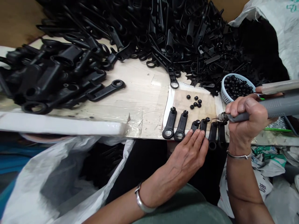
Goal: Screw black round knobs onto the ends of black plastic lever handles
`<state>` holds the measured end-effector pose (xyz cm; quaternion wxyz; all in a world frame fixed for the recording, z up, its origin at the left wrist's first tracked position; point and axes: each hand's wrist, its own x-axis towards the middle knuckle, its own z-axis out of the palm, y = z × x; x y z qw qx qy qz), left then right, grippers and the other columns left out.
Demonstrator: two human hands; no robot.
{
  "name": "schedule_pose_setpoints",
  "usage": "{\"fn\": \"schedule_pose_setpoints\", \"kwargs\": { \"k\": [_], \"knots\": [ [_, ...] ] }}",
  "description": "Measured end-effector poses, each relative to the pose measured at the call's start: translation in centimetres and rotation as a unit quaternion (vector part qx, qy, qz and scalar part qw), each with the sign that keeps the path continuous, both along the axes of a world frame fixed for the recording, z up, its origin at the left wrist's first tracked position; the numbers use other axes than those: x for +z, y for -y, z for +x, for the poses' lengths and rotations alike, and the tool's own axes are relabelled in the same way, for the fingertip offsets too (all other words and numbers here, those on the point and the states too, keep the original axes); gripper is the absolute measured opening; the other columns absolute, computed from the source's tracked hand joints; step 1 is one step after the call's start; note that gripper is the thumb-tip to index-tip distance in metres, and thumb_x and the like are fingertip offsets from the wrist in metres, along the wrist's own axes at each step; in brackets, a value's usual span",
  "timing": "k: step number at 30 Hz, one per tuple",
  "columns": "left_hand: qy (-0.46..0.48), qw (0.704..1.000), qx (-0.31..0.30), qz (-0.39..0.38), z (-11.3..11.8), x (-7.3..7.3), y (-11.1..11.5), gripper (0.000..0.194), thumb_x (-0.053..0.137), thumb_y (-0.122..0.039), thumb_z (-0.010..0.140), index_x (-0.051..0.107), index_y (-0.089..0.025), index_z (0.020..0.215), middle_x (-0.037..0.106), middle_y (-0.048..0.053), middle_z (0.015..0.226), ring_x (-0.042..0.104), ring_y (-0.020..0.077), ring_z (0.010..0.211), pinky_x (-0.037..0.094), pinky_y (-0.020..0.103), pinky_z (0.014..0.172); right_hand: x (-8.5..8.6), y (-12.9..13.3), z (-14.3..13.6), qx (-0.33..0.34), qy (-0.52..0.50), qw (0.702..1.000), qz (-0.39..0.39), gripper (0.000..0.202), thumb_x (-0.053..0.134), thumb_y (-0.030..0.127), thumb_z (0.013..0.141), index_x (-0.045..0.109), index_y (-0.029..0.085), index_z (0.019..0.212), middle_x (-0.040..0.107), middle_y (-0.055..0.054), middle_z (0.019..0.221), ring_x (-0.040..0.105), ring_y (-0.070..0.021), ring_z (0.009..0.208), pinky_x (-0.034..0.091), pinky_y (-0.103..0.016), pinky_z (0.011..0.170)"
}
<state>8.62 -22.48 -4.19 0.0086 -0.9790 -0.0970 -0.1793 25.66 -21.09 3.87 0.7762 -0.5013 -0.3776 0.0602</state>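
My right hand (pixel 247 124) is wrapped round a grey electric screwdriver (pixel 282 104). Its thin bit points left, close to the knob end of a black plastic crank handle (pixel 204 123). My left hand (pixel 187 155) lies with fingers stretched out over the lower ends of this handle and a shorter-looking one (pixel 195 125) beside it. Two more crank handles, one at the left end (pixel 170 123) and its neighbour (pixel 181 124), stand along the table edge with knobs fitted. Right of my fingers are another handle (pixel 212 135) and one partly behind my right hand (pixel 221 133). Several loose black knobs (pixel 195 104) lie above the row.
A big heap of black plastic parts (pixel 140 28) covers the back of the table (pixel 140 90). More handles (pixel 53 74) pile up at left. A light blue basket (pixel 224 95) holds knobs; a green-edged tray (pixel 279 128) holds small metal pieces. A white sack (pixel 30 186) hangs open below.
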Motion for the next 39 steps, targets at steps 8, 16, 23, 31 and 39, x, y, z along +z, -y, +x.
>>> {"fn": "schedule_pose_setpoints", "kwargs": {
  "k": [8, 16, 23, 31, 39],
  "knots": [
    [-0.030, 0.999, 0.002, 0.014, 0.0, 2.3, -0.3, 0.046, 0.044, -0.008, 0.092, 0.048, -0.003, 0.138, 0.050, 0.021, 0.146, 0.048, 0.0298, 0.137, 0.044, 0.042, 0.114, -0.1, -0.4, -0.2, 0.005, -0.024, 1.000, 0.018, 0.014, 0.061, 0.017, 0.068, 0.057, 0.029, 0.075, 0.040, 0.010, 0.047, 0.037, -0.0102, 0.035, 0.037, -0.029, 0.038],
    [-0.022, 1.000, -0.005, -0.001, 0.4, 1.4, -0.5, 0.044, 0.047, -0.010, 0.093, 0.048, -0.002, 0.136, 0.051, 0.023, 0.144, 0.049, 0.0307, 0.136, 0.043, 0.043, 0.115, 0.0, -0.6, -0.4, 0.037, -0.026, 0.999, 0.008, 0.023, 0.059, 0.013, 0.064, 0.058, 0.029, 0.080, 0.043, 0.012, 0.044, 0.037, -0.0099, 0.034, 0.037, -0.029, 0.037],
    [-0.002, 1.000, -0.011, -0.017, 0.5, -0.1, -0.3, 0.048, 0.052, -0.016, 0.093, 0.046, -0.002, 0.138, 0.046, 0.025, 0.148, 0.044, 0.0332, 0.139, 0.040, 0.046, 0.116, -0.4, -0.8, -0.5, 0.054, -0.012, 0.998, 0.030, 0.022, 0.061, 0.008, 0.067, 0.059, 0.025, 0.079, 0.049, 0.012, 0.046, 0.043, -0.0088, 0.034, 0.038, -0.025, 0.036],
    [0.006, 0.999, -0.006, -0.052, 0.8, -1.3, 0.0, 0.052, 0.055, -0.015, 0.091, 0.043, -0.006, 0.141, 0.043, 0.022, 0.151, 0.041, 0.0342, 0.141, 0.041, 0.046, 0.115, -0.7, -1.1, -0.5, 0.040, -0.032, 0.998, 0.023, 0.021, 0.059, 0.011, 0.065, 0.059, 0.025, 0.081, 0.048, 0.012, 0.044, 0.041, -0.0092, 0.032, 0.039, -0.026, 0.036],
    [0.007, 0.998, -0.007, -0.059, 0.7, -0.9, -0.1, 0.052, 0.055, -0.013, 0.091, 0.045, -0.005, 0.140, 0.044, 0.024, 0.150, 0.043, 0.0348, 0.140, 0.041, 0.047, 0.115, -0.2, -0.7, -0.2, 0.067, -0.041, 0.996, 0.034, 0.020, 0.063, 0.011, 0.069, 0.058, 0.025, 0.083, 0.045, 0.012, 0.047, 0.041, -0.0086, 0.034, 0.039, -0.025, 0.038]
  ]
}}
